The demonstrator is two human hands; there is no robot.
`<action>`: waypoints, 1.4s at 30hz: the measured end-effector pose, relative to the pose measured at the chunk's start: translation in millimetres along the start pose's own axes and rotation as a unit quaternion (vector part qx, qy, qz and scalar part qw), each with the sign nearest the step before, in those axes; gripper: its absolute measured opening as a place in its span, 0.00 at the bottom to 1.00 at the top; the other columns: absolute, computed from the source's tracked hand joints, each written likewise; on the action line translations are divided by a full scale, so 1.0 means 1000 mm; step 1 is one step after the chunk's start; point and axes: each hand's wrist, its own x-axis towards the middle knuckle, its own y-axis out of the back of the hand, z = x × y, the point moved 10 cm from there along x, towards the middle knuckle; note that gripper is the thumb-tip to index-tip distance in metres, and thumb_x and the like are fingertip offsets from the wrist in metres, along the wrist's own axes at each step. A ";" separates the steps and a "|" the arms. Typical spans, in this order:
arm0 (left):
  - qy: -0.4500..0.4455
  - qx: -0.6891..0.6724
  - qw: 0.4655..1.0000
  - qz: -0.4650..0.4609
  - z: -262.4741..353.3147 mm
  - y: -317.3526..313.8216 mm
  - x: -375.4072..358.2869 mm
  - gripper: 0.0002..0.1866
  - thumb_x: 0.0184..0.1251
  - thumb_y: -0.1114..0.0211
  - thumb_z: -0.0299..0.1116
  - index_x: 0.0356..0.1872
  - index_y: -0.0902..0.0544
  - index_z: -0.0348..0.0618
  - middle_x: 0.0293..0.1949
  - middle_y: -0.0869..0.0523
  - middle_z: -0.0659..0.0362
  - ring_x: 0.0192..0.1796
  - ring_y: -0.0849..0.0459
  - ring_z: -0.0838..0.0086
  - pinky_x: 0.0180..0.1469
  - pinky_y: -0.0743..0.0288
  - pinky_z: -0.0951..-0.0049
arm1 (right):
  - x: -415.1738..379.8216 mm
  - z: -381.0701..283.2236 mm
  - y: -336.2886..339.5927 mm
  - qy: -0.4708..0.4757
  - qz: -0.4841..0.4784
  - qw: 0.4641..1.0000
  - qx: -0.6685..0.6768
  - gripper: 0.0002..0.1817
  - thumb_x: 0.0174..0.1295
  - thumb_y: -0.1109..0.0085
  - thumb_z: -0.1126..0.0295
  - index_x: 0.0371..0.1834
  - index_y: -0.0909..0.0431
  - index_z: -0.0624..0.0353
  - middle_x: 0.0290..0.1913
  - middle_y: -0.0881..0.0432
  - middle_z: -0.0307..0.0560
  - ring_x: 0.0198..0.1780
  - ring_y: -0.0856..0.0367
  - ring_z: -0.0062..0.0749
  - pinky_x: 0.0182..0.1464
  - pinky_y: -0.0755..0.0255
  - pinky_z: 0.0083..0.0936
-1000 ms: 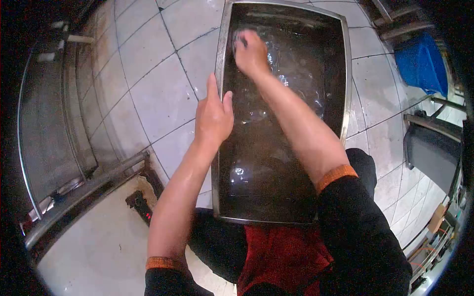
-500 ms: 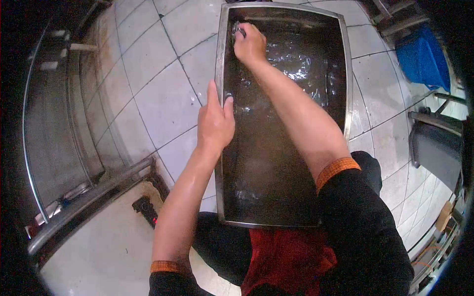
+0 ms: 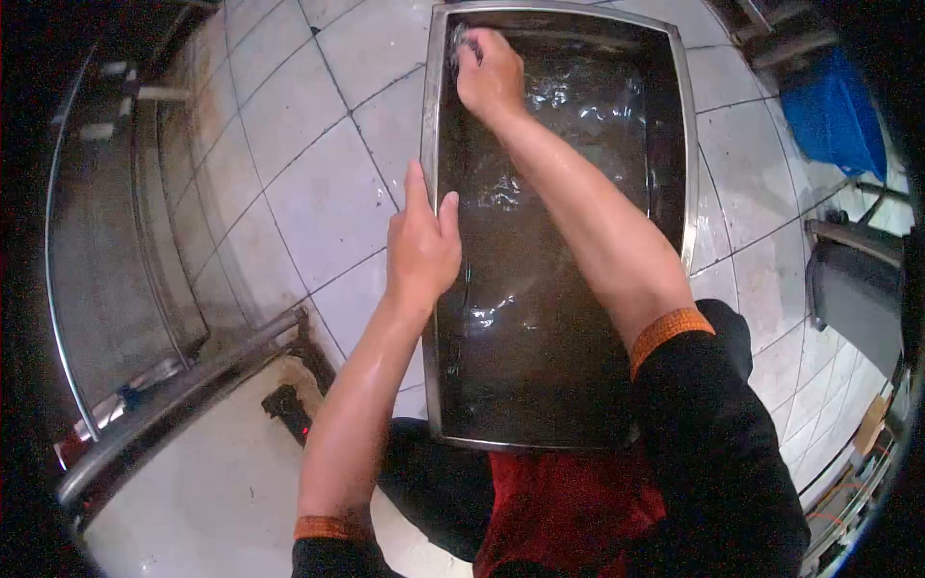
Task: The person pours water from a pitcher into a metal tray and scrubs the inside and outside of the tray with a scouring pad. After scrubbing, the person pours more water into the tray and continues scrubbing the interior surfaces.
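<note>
A deep rectangular metal tray [image 3: 433, 125], dark inside with shiny water moving in it, stands in front of me, its near edge close to my lap. My left hand [image 3: 421, 249] grips its left rim, thumb on the inner side and fingers along the outside. At the far left inner corner, my right hand [image 3: 493, 79] is closed around a silvery, crinkled metal scouring pad [image 3: 462, 40]. Most of the pad is hidden by the fingers. The tray's floor shows only dimly through the water.
White floor tiles [image 3: 313, 207] surround the tray. A blue plastic container [image 3: 833, 116] stands at the right, with a dark stool-like object [image 3: 858, 279] nearer me. On the left are a metal-framed panel [image 3: 101, 250] and a pale surface with a dark raised edge [image 3: 193, 482].
My right hand has moved slightly farther into the far left corner with the pad. The ripples have shifted toward the near end. My left hand keeps its place on the rim.
</note>
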 end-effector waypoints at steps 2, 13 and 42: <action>0.030 0.007 0.999 -0.019 -0.001 0.001 -0.002 0.28 0.71 0.47 0.38 0.66 0.40 0.32 0.45 0.20 0.35 0.47 0.20 0.40 0.47 0.27 0.51 | -0.006 -0.002 -0.003 -0.001 0.034 0.999 0.005 0.12 0.59 0.43 0.68 0.44 0.23 0.59 0.43 0.20 0.55 0.47 0.22 0.54 0.51 0.29 0.41; 0.012 -0.016 1.000 0.000 -0.001 0.001 0.004 0.27 0.74 0.53 0.44 0.65 0.37 0.33 0.46 0.21 0.32 0.47 0.22 0.37 0.48 0.29 0.48 | -0.142 0.126 -0.051 -0.330 -0.264 0.902 -0.084 0.25 0.64 0.55 0.66 0.61 0.36 0.70 0.64 0.33 0.69 0.65 0.33 0.57 0.63 0.38 0.46; -0.047 -0.040 0.997 0.047 0.002 0.009 0.005 0.26 0.75 0.57 0.41 0.66 0.38 0.33 0.41 0.20 0.31 0.46 0.22 0.37 0.46 0.30 0.48 | -0.050 0.105 -0.046 -0.270 -0.075 0.959 -0.047 0.22 0.65 0.51 0.62 0.61 0.32 0.57 0.61 0.29 0.58 0.64 0.32 0.53 0.65 0.39 0.40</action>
